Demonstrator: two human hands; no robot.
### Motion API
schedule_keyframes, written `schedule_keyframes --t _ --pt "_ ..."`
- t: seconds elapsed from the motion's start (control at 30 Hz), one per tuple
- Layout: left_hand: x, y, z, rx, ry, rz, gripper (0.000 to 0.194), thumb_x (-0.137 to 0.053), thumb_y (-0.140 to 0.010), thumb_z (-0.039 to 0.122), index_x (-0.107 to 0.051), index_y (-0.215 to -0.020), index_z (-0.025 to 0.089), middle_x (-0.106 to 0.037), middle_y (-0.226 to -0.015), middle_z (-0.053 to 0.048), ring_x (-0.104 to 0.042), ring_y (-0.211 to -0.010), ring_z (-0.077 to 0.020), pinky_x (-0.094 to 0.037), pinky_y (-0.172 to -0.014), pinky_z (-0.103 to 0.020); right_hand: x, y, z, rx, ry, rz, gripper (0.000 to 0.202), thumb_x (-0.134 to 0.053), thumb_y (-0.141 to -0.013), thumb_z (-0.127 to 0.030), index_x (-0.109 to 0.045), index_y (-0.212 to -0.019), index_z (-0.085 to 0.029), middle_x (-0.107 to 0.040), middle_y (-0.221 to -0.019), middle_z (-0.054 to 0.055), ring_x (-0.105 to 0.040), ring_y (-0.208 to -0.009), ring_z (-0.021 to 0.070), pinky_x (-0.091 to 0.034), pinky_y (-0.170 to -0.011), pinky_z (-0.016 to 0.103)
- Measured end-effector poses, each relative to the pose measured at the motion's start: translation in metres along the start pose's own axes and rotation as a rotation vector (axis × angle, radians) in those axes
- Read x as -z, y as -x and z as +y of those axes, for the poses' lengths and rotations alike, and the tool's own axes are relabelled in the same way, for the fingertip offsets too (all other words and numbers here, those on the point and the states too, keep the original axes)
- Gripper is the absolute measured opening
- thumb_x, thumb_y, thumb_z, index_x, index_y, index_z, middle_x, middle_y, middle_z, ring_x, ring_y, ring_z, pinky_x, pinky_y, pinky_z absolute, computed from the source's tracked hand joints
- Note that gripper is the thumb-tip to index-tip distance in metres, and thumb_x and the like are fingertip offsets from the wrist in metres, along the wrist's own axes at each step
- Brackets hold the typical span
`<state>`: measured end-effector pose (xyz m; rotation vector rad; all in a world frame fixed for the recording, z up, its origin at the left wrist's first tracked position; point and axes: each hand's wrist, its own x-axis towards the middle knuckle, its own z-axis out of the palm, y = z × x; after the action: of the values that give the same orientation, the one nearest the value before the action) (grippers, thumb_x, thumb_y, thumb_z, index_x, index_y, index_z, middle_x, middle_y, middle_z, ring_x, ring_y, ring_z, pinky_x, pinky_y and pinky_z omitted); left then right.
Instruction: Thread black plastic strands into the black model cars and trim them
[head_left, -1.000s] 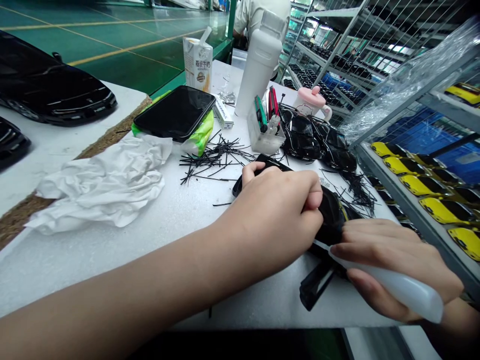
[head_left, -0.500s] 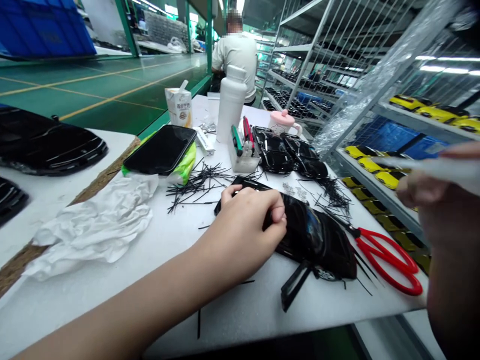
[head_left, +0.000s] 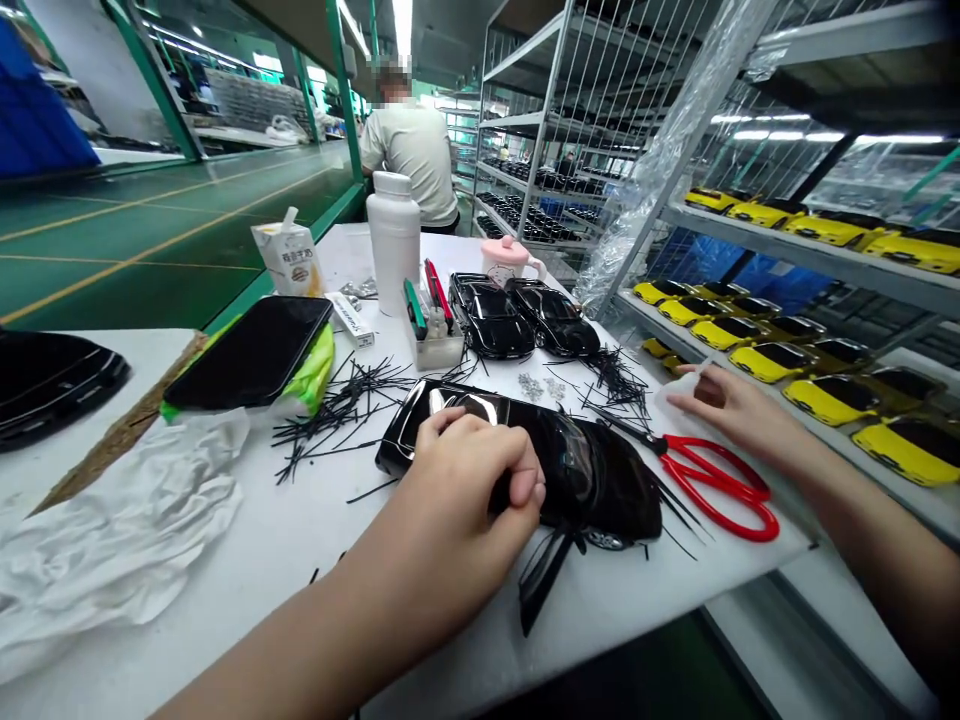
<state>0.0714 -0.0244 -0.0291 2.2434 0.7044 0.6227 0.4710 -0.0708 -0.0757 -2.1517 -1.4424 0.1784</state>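
Across the white table [head_left: 285, 540], our left hand [head_left: 476, 490] covers part of the black model car [head_left: 615, 470]. Near the red-handled scissors [head_left: 724, 490], our right hand [head_left: 739, 405] meets a whitish tube [head_left: 669, 391]; we cannot tell either grip's closure.

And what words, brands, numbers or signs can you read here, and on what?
"牛奶", ending the large line on the drink carton; its first characters and small print are too blurred.
Small white box: dark lettering, too small to read.
I can make out no other text.
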Motion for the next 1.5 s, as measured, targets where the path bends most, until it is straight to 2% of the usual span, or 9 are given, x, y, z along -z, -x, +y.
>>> schedule_keyframes --t 0.1,0.27,0.37,0.47,0.57,0.63,0.77,0.93,1.5 --pt "-0.001 -0.001 0.003 -0.037 -0.014 -0.024 0.026 -0.045 -0.089 0.010 -0.032 -0.071 0.022 -0.058 -0.076 0.005 -0.050 -0.077 -0.0155 -0.025 -0.112 -0.047 0.015 0.025 -0.019 0.040 0.057 0.038 0.048 -0.069 -0.084 -0.061 -0.059 -0.108 -0.021 -0.070 -0.095 0.011 -0.066 -0.085 0.0292 -0.053 -0.072 0.042" --pt "0.001 -0.002 0.004 -0.050 0.057 -0.030 0.029 -0.044 -0.090 0.009 -0.030 -0.069 0.023 -0.058 -0.075 0.005 -0.050 -0.074 -0.0151 -0.034 -0.106 -0.040 0.005 0.075 -0.064 0.280 0.026 -0.308 0.028 -0.061 -0.093 -0.049 -0.061 -0.106 -0.025 -0.068 -0.077 0.001 -0.062 -0.062 0.0184 -0.047 -0.057 0.030" --pt "0.002 -0.002 0.005 -0.023 0.080 -0.016 0.030 -0.046 -0.090 0.008 -0.030 -0.069 0.023 -0.059 -0.077 0.004 -0.052 -0.076 -0.0152 -0.040 -0.094 -0.035 -0.003 0.078 -0.069 0.390 0.024 -0.397 0.021 -0.061 -0.095 -0.038 -0.062 -0.110 -0.024 -0.065 -0.071 -0.001 -0.061 -0.060 0.0172 -0.048 -0.055 0.029" --pt "0.002 -0.002 0.005 0.013 0.075 -0.021 0.030 -0.048 -0.088 0.008 -0.032 -0.068 0.023 -0.060 -0.079 0.002 -0.054 -0.081 -0.0174 -0.040 -0.075 -0.030 0.011 0.064 -0.061 0.378 -0.080 -0.422 0.031 -0.062 -0.096 -0.040 -0.063 -0.124 -0.026 -0.067 -0.074 0.001 -0.065 -0.057 0.0167 -0.051 -0.047 0.025" --pt "0.003 -0.002 0.006 0.031 0.083 -0.025 0.031 -0.049 -0.089 0.008 -0.032 -0.068 0.023 -0.062 -0.079 0.002 -0.054 -0.083 -0.0177 -0.038 -0.072 -0.030 0.032 0.054 -0.064 0.287 -0.289 -0.336 0.049 -0.070 -0.092 -0.039 -0.059 -0.139 -0.029 -0.074 -0.083 0.006 -0.074 -0.063 0.0203 -0.058 -0.048 0.021" --pt "0.003 -0.002 0.007 0.036 0.096 -0.015 0.032 -0.050 -0.089 0.008 -0.032 -0.068 0.023 -0.064 -0.080 0.001 -0.055 -0.083 -0.0176 -0.039 -0.074 -0.030 0.037 0.055 -0.078 0.210 -0.452 -0.218 0.043 -0.077 -0.088 -0.036 -0.068 -0.130 -0.028 -0.077 -0.090 0.008 -0.078 -0.074 0.0236 -0.064 -0.062 0.023" --pt "0.003 -0.003 0.007 0.053 0.113 -0.007 0.033 -0.051 -0.090 0.007 -0.032 -0.068 0.023 -0.066 -0.081 0.002 -0.056 -0.084 -0.0170 -0.039 -0.077 -0.030 0.019 0.073 -0.125 0.211 -0.647 -0.189 0.020 -0.082 -0.082 -0.040 -0.076 -0.090 -0.024 -0.077 -0.084 0.005 -0.078 -0.074 0.0208 -0.065 -0.068 0.024" --pt "0.004 -0.002 0.008 0.043 0.105 -0.017 0.034 -0.051 -0.090 0.007 -0.031 -0.068 0.023 -0.066 -0.081 0.003 -0.056 -0.079 -0.0153 -0.041 -0.082 -0.029 -0.006 0.082 -0.163 0.411 -0.696 -0.196 0.017 -0.086 -0.077 -0.040 -0.075 -0.078 -0.027 -0.077 -0.081 0.001 -0.076 -0.079 0.0169 -0.062 -0.067 0.018" --pt "0.004 -0.001 0.008 0.027 0.110 -0.022 0.034 -0.052 -0.090 0.009 -0.031 -0.068 0.024 -0.066 -0.080 0.003 -0.058 -0.077 -0.0144 -0.044 -0.094 -0.030 -0.016 0.074 -0.165 0.432 -0.732 -0.275 0.012 -0.084 -0.080 -0.037 -0.078 -0.080 -0.028 -0.079 -0.080 0.000 -0.077 -0.076 0.0187 -0.064 -0.064 0.021"
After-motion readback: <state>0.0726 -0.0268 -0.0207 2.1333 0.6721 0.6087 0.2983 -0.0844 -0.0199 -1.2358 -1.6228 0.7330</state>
